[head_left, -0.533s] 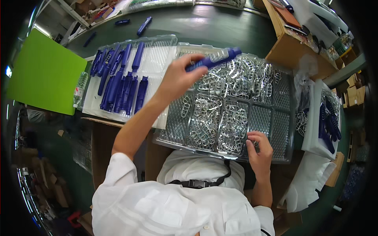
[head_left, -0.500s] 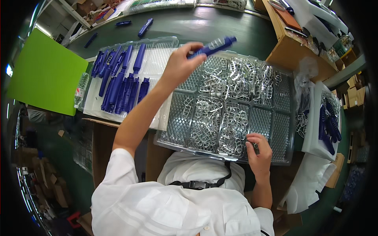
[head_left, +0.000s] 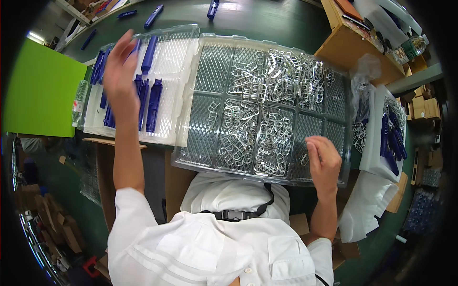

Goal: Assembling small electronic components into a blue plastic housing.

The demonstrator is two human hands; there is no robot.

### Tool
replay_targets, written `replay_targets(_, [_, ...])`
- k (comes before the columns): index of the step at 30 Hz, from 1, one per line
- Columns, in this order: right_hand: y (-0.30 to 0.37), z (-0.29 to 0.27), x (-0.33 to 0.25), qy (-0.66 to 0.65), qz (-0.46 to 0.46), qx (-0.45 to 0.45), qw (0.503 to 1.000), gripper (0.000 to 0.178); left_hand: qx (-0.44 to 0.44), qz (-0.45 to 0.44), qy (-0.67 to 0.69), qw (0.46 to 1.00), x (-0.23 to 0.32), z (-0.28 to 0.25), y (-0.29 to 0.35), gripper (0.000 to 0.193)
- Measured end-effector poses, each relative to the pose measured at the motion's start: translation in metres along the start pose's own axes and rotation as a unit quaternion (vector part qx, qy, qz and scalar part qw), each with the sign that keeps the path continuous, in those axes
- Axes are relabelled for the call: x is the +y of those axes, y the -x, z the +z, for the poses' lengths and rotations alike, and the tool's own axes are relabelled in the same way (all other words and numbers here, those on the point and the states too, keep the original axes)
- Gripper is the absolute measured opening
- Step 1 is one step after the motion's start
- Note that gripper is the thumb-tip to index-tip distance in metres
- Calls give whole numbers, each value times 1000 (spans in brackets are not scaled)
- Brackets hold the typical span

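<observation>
My left hand (head_left: 120,76), smeared by motion, reaches over a clear plastic tray (head_left: 174,66) lined with white sheet. Long blue plastic housings (head_left: 154,105) lie in rows there, some hidden under the hand; what its fingers do cannot be made out. My right hand (head_left: 325,159) hovers at the right front of a larger clear compartment tray (head_left: 202,102). Its fingers are curled in against the thumb, and anything between them is hidden. Loose silvery wire-like metal clips (head_left: 238,136) fill several compartments. One small metal piece (head_left: 304,159) shows beside the right thumb.
On the green table beyond the trays lie a blue housing (head_left: 213,8) and several others further left. A plastic bottle (head_left: 78,105) stands beside a green board (head_left: 43,90) at left. At right are a wooden box (head_left: 353,43) and a white foam tray (head_left: 369,157) holding blue parts.
My left hand has let go of the blue housing, now on the far table, and swung left over the blue parts. My right hand has shifted slightly right. The view has moved.
</observation>
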State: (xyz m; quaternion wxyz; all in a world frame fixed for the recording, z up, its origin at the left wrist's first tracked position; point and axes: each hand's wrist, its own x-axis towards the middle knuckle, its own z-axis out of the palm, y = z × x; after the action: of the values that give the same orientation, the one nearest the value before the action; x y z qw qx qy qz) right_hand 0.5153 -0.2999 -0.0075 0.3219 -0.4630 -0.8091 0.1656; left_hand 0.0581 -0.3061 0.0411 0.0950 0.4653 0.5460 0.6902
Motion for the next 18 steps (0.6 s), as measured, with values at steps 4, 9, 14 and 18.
replay_targets(4, [-61, 16, -1, 2, -74, -62, 995, 8, 213, 9, -94, 972, 13, -136, 132, 31])
replay_targets(9, [-112, 57, 40, 159, -46, -131, 978, 32, 383, -194, -223, 875, -61, -260, 322, 24])
replay_targets(14, [-136, 94, 87, 251, -116, -156, 948, 35, 490, -318, -313, 749, -121, -380, 530, 28])
replay_targets(18, [-131, 97, 91, 171, -183, -143, 957, 31, 342, -478, -524, 616, -134, -439, 594, 37])
